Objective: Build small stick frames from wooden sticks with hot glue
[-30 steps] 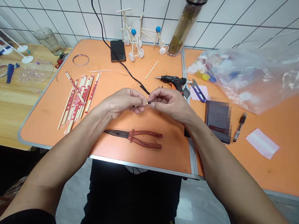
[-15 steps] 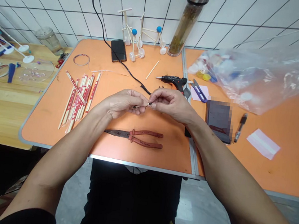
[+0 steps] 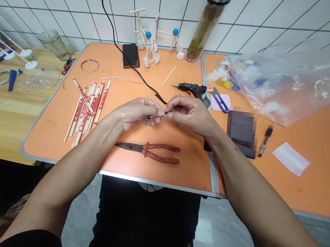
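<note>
Right at the front edge of the orange worktop point(image 3: 146, 176), both hands are raised off the surface, fingertips pinched together. The left hand point(image 3: 137, 114) and the right hand point(image 3: 191, 116) are closed on a thin dark stick point(image 3: 155, 116) with a pale stretch near its middle, and the fingers cover so much of it that its material is hard to call. Just below, long-nosed pliers point(image 3: 146, 151) with red handles lie shut. A black cable point(image 3: 140, 78) runs in toward the right hand, and its end disappears behind those fingers. Over on the left, paper-wrapped chopsticks point(image 3: 86, 114) sit in a loose bundle. Out to the right, a phone point(image 3: 242, 133) is blurred beyond reading, and a hot glue gun point(image 3: 190, 87) lies past the hands. At the back, stick models point(image 3: 153, 44) on bottle-cap wheels stand against the tiles, beside a tall glass flask point(image 3: 208, 24), its top cut off by the frame.
</note>
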Action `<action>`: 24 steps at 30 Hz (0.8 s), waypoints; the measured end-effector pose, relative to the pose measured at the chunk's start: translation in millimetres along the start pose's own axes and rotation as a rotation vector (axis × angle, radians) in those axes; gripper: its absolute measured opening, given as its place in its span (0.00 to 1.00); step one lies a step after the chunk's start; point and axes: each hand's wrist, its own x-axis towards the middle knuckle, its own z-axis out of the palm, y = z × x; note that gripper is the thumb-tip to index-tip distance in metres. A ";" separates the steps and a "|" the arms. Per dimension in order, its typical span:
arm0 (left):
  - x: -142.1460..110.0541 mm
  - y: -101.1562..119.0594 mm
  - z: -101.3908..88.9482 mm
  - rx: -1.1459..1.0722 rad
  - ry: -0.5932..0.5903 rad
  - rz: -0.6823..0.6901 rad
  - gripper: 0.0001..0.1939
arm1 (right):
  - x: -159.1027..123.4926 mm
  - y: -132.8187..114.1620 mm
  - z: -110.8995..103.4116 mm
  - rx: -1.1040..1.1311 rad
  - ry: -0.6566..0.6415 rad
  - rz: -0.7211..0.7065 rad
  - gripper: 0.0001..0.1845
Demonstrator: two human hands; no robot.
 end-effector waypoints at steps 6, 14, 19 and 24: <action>0.2 0.6 1.3 0.002 -0.008 0.001 0.02 | 0.0 0.5 -0.2 -0.014 0.005 -0.006 0.16; -0.1 0.7 1.2 -0.013 -0.023 -0.013 0.01 | -0.1 2.1 0.1 -0.019 0.014 -0.023 0.14; -0.5 1.2 2.2 -0.026 -0.018 -0.024 0.02 | -0.1 3.1 -0.4 -0.006 0.011 -0.036 0.13; -0.5 1.7 2.3 -0.038 -0.022 -0.030 0.03 | 0.0 2.4 -0.7 -0.013 0.013 -0.030 0.13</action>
